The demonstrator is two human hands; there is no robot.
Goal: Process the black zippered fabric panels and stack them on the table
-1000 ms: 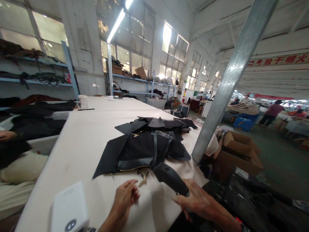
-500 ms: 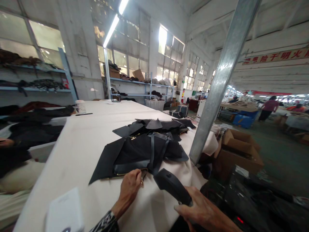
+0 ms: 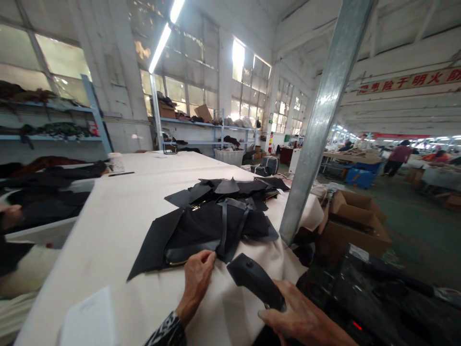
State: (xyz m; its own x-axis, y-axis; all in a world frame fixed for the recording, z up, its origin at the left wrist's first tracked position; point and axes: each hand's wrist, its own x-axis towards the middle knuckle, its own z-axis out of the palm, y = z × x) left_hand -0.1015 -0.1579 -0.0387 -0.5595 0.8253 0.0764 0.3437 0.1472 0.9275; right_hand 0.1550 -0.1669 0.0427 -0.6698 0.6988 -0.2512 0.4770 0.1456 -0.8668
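Note:
A black fabric bag piece (image 3: 205, 226) with dark leather-like straps and a gold-coloured zipper edge lies on the white-covered table (image 3: 118, 206). At its near edge, beside the zipper's end, my left hand (image 3: 199, 271) is closed in a pinch on the piece; the exact spot is hidden by the fingers. My right hand (image 3: 297, 307) is wrapped round the handle of a black pistol-grip tool (image 3: 252, 278). The tool's broad head points toward the bag piece, slightly apart from it and above the table. More black bag pieces (image 3: 230, 186) lie just behind.
A metal post (image 3: 320, 120) rises at the table's right edge. Cardboard boxes (image 3: 353, 216) and a dark, shiny bundle (image 3: 382, 288) stand right of it. A white box-like object (image 3: 90, 319) lies near left. A co-worker's hand (image 3: 10, 215) shows at far left, near dark cloth (image 3: 46, 197).
My left hand has shifted slightly up and turned; the small metal piece that dangled by its fingers is hidden now. The right hand still holds the tool. The view has swung slightly right.

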